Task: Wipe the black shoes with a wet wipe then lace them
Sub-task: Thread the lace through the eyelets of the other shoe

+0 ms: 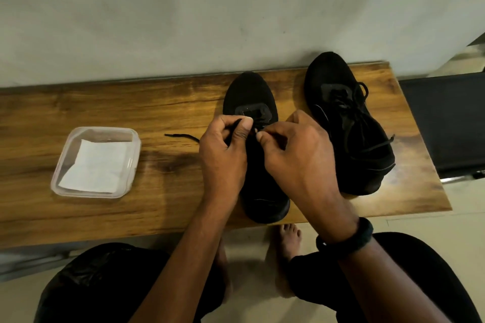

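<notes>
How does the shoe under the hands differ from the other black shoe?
The shoe under the hands is partly laced, its lace trailing on the bench; the other shoe is laced. Left hand and right hand pinch that lace; the other shoe sits untouched. Both are black.

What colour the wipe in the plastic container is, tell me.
White; the wipe shows best in the head view.

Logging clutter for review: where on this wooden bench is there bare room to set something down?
Bare wooden bench lies left of the clear plastic container, behind it, and along the front edge. Crowded: the left hand and right hand pinch the black lace on the middle black shoe, beside the laced black shoe.
</notes>
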